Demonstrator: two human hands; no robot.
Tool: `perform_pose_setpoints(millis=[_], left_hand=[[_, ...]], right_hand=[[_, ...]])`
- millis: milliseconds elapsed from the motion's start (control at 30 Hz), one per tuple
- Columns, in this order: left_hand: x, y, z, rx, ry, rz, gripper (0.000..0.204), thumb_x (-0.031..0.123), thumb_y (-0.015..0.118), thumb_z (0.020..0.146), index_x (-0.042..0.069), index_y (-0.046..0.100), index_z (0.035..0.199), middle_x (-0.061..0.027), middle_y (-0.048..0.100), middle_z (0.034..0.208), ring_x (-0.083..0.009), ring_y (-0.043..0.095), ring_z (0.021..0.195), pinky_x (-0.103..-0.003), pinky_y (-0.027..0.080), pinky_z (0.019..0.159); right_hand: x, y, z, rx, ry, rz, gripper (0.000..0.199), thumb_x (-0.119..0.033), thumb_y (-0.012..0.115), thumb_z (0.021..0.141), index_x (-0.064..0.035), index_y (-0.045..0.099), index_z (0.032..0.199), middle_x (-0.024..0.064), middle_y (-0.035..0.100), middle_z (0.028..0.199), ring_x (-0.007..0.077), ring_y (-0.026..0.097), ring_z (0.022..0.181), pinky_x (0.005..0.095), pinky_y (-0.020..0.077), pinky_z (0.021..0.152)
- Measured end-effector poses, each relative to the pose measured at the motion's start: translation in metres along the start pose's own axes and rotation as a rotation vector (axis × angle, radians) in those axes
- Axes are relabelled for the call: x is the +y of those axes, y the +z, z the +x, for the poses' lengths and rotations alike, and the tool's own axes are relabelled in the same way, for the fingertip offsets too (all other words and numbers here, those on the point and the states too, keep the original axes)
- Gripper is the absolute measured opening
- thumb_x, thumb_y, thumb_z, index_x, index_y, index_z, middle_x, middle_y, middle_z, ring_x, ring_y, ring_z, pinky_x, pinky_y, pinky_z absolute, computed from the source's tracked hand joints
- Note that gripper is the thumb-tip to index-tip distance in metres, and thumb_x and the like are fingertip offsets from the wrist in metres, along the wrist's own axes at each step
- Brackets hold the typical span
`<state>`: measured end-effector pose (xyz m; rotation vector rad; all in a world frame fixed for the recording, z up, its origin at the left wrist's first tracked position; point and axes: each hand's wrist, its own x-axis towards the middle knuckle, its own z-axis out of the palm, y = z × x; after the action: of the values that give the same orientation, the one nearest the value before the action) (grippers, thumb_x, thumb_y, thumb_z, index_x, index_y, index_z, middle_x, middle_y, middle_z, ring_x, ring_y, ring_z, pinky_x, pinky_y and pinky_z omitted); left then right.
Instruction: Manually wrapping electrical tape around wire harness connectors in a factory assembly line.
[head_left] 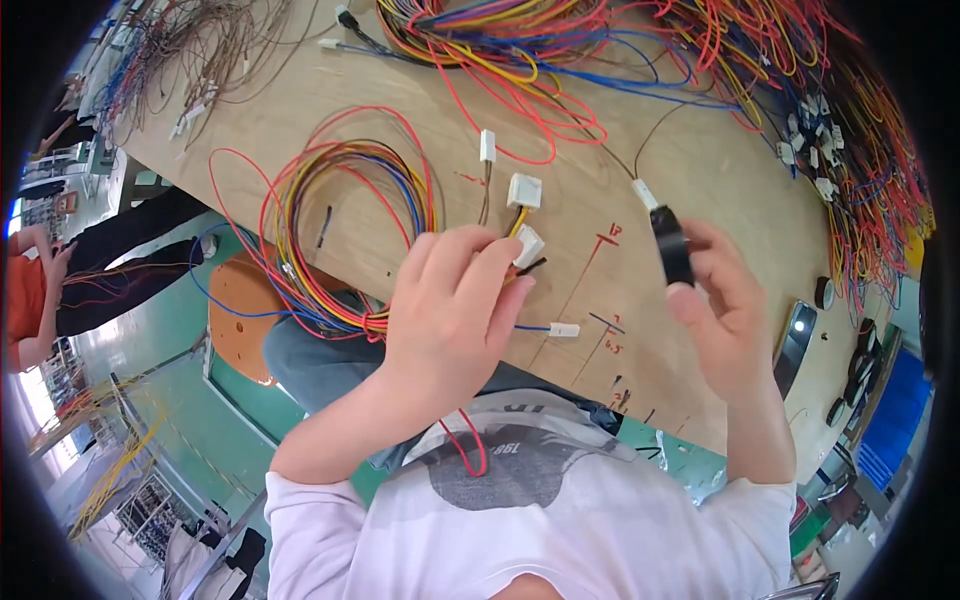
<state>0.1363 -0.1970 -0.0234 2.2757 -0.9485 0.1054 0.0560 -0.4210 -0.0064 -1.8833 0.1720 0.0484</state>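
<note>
Now | left hand [450,310] gripping wire bundle [345,215] | right hand [722,300] pinching tape roll [672,246] (black)

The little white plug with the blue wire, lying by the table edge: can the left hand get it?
Probably yes. The white plug lies bare on the wooden table just beside the left hand, nothing over it. But that hand already grips wires and connectors.
</note>
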Motion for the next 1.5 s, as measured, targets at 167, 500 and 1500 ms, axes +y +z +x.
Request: perform_pose_setpoints(millis=[167,500,1500], left_hand=[[0.003,0.003,-0.011,-0.014,-0.057,0.051,0.023,0.007,0.065,0.066,0.005,0.056,0.087,-0.0060,0.050,0.081,-0.0228,0.048,0.073,-0.033,0.038,0.063],[0.000,-0.009,-0.002,-0.227,-0.387,-0.430,0.007,0.005,0.062,0.068,0.001,0.061,0.074,-0.0077,0.056,0.071,-0.0263,0.052,0.071,-0.034,0.041,0.064],[0.001,0.022,0.016,-0.225,-0.177,-0.196,0.018,-0.003,0.054,0.069,0.001,0.052,0.087,-0.0147,0.049,0.083,-0.0325,0.054,0.068,-0.037,0.045,0.058]], right_hand=[[-0.002,0.035,0.029,-0.018,-0.037,0.220,0.016,-0.011,0.057,0.079,0.0016,0.054,0.088,0.0137,0.048,0.107,0.0180,0.050,0.088,0.0271,0.0407,0.074],[0.008,0.044,0.030,-0.276,-0.009,0.618,0.017,-0.016,0.054,0.083,0.0009,0.052,0.086,0.0086,0.044,0.109,0.0063,0.047,0.080,0.0210,0.0399,0.067],[0.014,0.046,0.008,-0.044,-0.316,0.186,0.016,-0.005,0.055,0.077,0.0026,0.050,0.090,0.0242,0.042,0.123,0.0293,0.052,0.099,0.0346,0.0383,0.087]])
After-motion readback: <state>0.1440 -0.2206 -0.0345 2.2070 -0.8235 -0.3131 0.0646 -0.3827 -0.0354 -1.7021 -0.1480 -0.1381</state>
